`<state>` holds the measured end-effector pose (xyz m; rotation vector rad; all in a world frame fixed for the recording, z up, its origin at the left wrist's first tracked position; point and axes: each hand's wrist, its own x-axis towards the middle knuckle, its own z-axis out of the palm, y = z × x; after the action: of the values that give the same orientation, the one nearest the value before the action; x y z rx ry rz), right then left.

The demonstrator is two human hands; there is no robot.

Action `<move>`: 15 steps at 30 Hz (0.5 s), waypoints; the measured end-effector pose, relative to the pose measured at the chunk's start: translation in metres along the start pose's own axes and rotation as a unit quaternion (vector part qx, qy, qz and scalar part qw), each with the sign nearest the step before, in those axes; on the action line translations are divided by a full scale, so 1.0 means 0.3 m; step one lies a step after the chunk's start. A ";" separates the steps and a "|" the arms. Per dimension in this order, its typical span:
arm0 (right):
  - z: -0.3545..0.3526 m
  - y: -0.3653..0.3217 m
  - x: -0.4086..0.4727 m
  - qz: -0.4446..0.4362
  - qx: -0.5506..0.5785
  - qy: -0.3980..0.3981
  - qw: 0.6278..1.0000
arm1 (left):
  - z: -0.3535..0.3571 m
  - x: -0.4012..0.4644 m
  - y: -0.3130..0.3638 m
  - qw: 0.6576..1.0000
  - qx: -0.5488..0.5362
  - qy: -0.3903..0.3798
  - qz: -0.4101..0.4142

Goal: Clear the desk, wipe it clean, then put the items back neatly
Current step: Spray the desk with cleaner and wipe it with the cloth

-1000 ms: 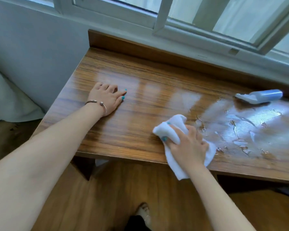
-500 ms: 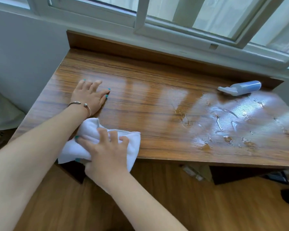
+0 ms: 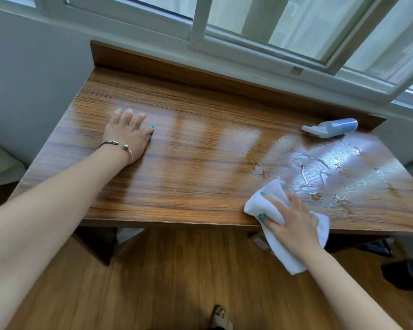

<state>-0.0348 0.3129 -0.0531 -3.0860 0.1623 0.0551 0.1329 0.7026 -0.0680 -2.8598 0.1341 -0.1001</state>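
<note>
So the right hand [image 3: 293, 222], fingers pressed down on the cloth [image 3: 272, 194], just swung back from the desk's [image 3: 200, 163] left edge to about 4 o'clock, by the wet streaks [image 3: 320, 170], while the left hand [image 3: 126, 134] stays spread flat at 10, bottle [image 3: 332, 127] at 2, so wiping's only half done I'd say.

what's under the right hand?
The right hand presses a white cloth onto the desk at its front edge; part of the cloth hangs off. Whether the wood beneath the cloth is wet cannot be seen.
</note>
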 end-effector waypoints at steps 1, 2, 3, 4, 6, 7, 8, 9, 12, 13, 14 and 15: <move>0.009 -0.006 0.005 -0.038 0.014 0.012 0.999 | -0.017 0.017 0.032 1.000 0.001 0.003 -0.004; 0.017 -0.015 0.013 -0.078 0.032 0.023 0.996 | -0.037 0.041 0.075 1.000 -0.027 0.012 -0.005; 0.025 -0.021 0.024 -0.113 0.047 0.029 0.992 | -0.060 0.069 0.127 0.997 -0.076 0.022 -0.006; 0.034 -0.023 0.042 -0.144 0.059 0.035 0.987 | -0.083 0.100 0.186 0.992 -0.126 0.030 0.000; 0.047 -0.013 0.108 -0.202 0.081 0.041 0.975 | -0.115 0.170 0.315 0.980 -0.193 0.041 0.029; 0.049 -0.006 0.158 -0.226 0.091 0.043 0.969 | -0.124 0.206 0.370 0.975 -0.215 0.043 0.036; 0.053 0.003 0.222 -0.241 0.099 0.043 0.965 | -0.129 0.240 0.416 0.971 -0.235 0.040 0.034; 0.049 0.011 0.299 -0.243 0.105 0.042 0.963 | -0.131 0.270 0.452 0.967 -0.250 0.033 0.022; 0.033 0.009 0.577 -0.209 0.104 0.028 0.972 | -0.107 0.330 0.522 0.963 -0.265 0.034 -0.034; 0.025 -0.004 0.678 -0.208 0.094 0.025 0.973 | -0.096 0.341 0.537 0.961 -0.269 0.045 -0.054; 0.020 -0.022 0.782 -0.213 0.078 0.027 0.973 | -0.084 0.349 0.547 0.957 -0.275 0.058 -0.073; 0.016 -0.042 0.886 -0.217 0.061 0.031 0.974 | -0.073 0.354 0.553 0.953 -0.283 0.071 -0.087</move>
<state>0.2305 0.2980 -0.0674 -2.9239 -0.4878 -0.0657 0.2230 0.5271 -0.0869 -3.4323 -0.0789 -0.3579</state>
